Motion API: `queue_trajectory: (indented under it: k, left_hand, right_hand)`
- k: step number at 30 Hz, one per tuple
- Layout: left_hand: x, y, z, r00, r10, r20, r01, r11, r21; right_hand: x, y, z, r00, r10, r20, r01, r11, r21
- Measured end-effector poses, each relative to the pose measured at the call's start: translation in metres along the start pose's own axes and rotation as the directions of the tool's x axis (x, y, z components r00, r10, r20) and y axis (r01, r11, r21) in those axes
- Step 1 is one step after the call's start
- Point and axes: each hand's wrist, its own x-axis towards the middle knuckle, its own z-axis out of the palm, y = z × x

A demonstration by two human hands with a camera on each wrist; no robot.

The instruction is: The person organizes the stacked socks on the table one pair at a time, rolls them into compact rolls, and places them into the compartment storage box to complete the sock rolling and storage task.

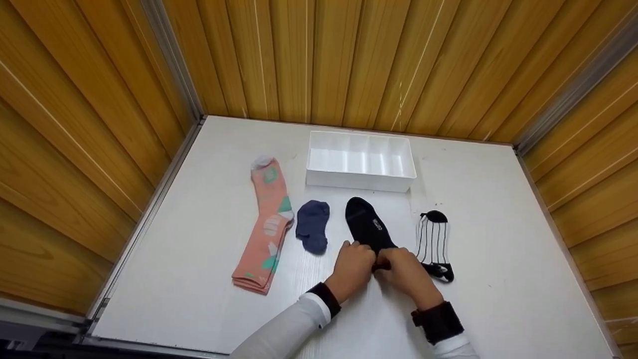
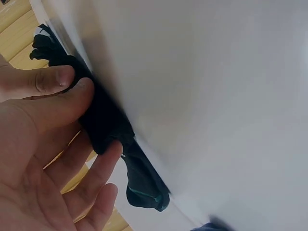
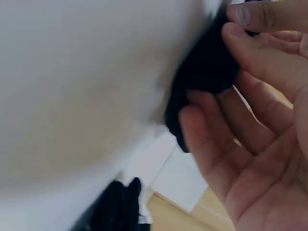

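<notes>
Leftmost on the white counter [image 1: 164, 239], left of centre in the head view, a long pink sock [image 1: 264, 224] with green and white patches lies stretched out, its pale end toward the top of the frame and its cuff toward the bottom. Just beside it, nearer the middle, lies a small blue sock [image 1: 313, 226]. A white compartment box [image 1: 356, 180] stands above these, at the upper centre.

Lower down, just right of centre, the left hand [image 1: 351, 267] pinches the near end of a black sock [image 1: 366, 224] between thumb and fingers. The sock reaches up and slightly left from both hands, its rounded end below the box, with pale lettering along its right side. In the left wrist view the dark fabric sits just right of the thumb, its fingers spread beneath. The right hand [image 1: 406, 271] pinches the same end from the right, close beside the left; in the right wrist view the fabric lies left of its fingertips. Farther right, a black-and-white striped sock [image 1: 434, 239] lies near the right hand, apart from the black one.
</notes>
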Motion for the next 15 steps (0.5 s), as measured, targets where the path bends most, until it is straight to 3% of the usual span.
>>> queue_trajectory:
  k: [7, 11, 15]
  left_hand:
    - [0.0057, -0.0013, -0.0039, 0.999, -0.029, 0.023, 0.028, 1.000, 0.009]
    - [0.0072, -0.0019, -0.0031, 1.000, -0.002, -0.020, 0.003, 1.000, 0.028]
    - [0.0038, -0.0013, 0.0014, 0.997, 0.015, -0.078, -0.014, 1.000, 0.017]
  right_hand:
    - [-0.0024, -0.0104, 0.0008, 0.995, -0.067, -0.075, 0.052, 0.981, -0.185]
    - [-0.0012, -0.0090, 0.0020, 0.991, -0.085, -0.100, 0.065, 0.980, -0.187]
    - [-0.0011, -0.0064, 0.0012, 0.995, -0.080, -0.066, 0.071, 0.988, -0.139]
